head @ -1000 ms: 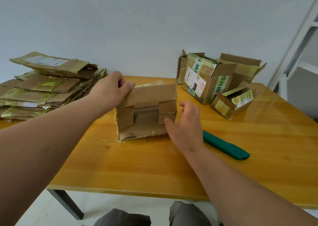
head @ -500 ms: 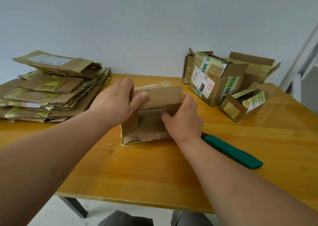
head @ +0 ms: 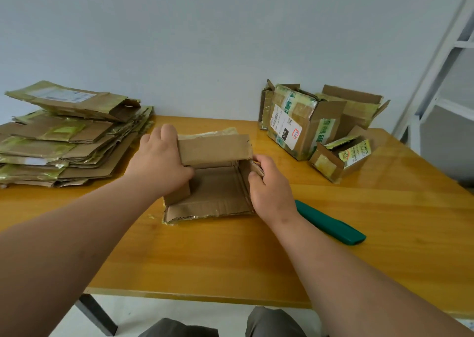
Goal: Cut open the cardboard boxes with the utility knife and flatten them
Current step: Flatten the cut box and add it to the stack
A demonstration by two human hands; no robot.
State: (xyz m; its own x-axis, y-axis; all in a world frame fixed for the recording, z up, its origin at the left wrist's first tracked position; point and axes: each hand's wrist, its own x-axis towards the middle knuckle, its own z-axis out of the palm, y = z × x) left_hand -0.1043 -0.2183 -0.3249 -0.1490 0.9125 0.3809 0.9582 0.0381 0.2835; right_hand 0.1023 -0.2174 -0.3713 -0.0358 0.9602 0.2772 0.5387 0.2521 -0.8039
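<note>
While both hands work on it, the open box [head: 218, 190] lies in the middle of the table [head: 230, 259], with its cut side toward the person and one long flap [head: 214, 149] standing up at the far side. The left hand [head: 160, 163] grips the left end of this flap, the fingers curled over its far side and the thumb pressing on the near side. The right hand [head: 269, 182] pinches the small right flap [head: 254, 168] of the box between thumb and curled fingers. Just right of this hand, the green knife [head: 331, 223] lies on the table, pointing toward the near right; its far end is hidden behind the wrist, and I cannot tell whether the blade is out. At the far left, a pile [head: 66, 136] of flattened boxes with yellow-green tape rests on the table, well apart from the open box. At the far right stand the boxes not yet flattened: a big box [head: 295, 126] with a white label, another one [head: 356, 111] behind it, and a small box [head: 341, 159] in front, which touches the big one. Behind the table is a plain pale wall [head: 205, 41].
</note>
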